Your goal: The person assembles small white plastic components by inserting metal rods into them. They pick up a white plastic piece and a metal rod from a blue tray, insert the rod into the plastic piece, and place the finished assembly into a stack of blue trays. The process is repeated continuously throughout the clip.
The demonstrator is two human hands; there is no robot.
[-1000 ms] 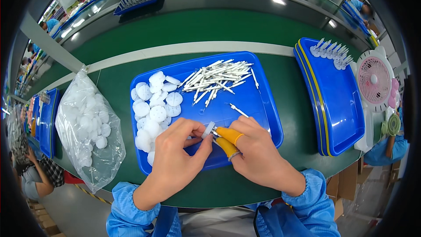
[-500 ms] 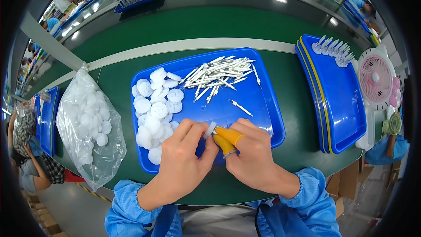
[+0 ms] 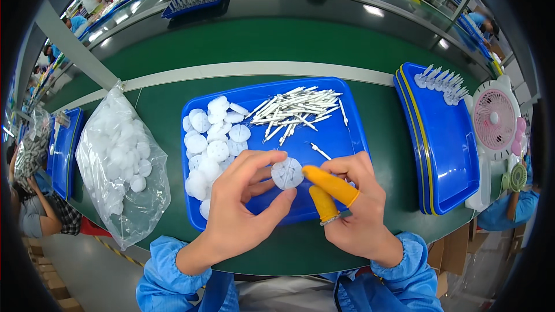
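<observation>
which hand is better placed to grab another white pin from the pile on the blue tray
Right, likely. The right hand sits nearer the loose pin and pin pile, while the left hand grips the white disc.

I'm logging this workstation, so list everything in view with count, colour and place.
Disc in hand: one, white, pinched between both hands over the tray.
Loose discs: a pile, white, left part of the middle tray.
Pins: a heap, white, top of the middle tray.
Middle tray: one, blue, on the green belt.
Tray stack: blue, to the right.
Bag of discs: one, clear, to the left.
Fan: one, pink and white, far right.
Left hand: bare.
Right hand: orange finger cots.
</observation>
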